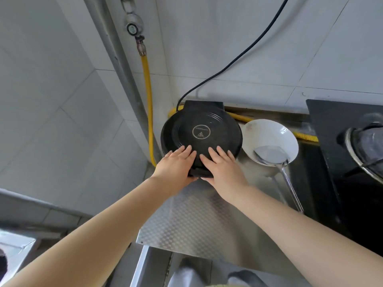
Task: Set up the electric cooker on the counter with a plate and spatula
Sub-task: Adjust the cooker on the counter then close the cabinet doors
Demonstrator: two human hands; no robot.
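Both hands lie flat on the near edge of the electric cooker's lid: left hand (178, 164) w/ fingers spread & palm down, thumb tucked under the front handle; right hand (222, 164) likewise splayed flat, thumb at the handle's underside. Neither is curled into a fist; each pinches the front lip btw. fingers above & thumb below.

Electric cooker (201, 135) is round, black, closed, w/ concentric ridges on the lid & a small ringed logo at centre. A squared hinge block sits at its back, next to the wall, & a black power cord (248, 48) runs from there up the tiles. It stands at the rear left of the tabletop (186, 220), a steel surface w/ embossed pattern.

Just right of it, touching or nearly so, sits a white plate (269, 131), tilted toward the camera. Inside it rests the metal spatula (271, 155), blade in the plate, handle reaching out over the rim toward the near side.

A yellow gas hose (147, 79) drops down the wall behind; a black gas stove (342, 131) is at far right.
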